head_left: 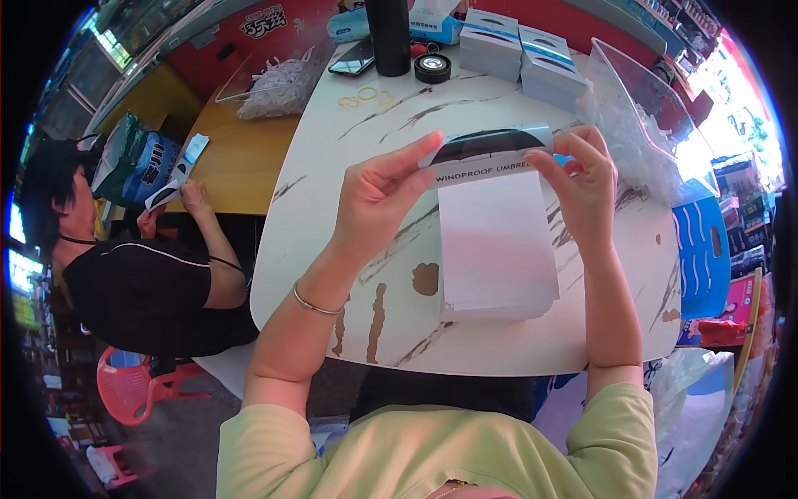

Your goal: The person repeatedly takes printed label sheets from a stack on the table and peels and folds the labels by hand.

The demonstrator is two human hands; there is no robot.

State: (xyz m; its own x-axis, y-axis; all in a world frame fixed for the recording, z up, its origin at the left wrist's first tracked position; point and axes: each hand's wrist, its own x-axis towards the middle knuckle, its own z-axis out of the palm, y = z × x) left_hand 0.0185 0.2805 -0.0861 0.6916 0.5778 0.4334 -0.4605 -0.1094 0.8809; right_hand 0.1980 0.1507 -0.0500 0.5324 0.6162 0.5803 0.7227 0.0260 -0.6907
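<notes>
A printed sheet (pixel 490 152), showing a black umbrella picture and the words "WINDPROOF UMBRE…", is stretched between my hands and curves at its top. My left hand (pixel 382 190) pinches its left end between thumb and fingers. At the right end, my right hand (pixel 586 179) is closed on the sheet, with the thumb on its front near the lower edge. Directly below the sheet lies a thick stack of white sheets (pixel 499 241) on the marble-patterned table (pixel 357 224). Part of the stack's far end is hidden by the held sheet.
At the table's far side stand a black bottle (pixel 389 37), a phone (pixel 352 60), a round black tin (pixel 432 68) and bundled printed stacks (pixel 490 46). Clear bins of strips (pixel 283 87) flank the table. Another person (pixel 141 274) at left holds a similar sheet.
</notes>
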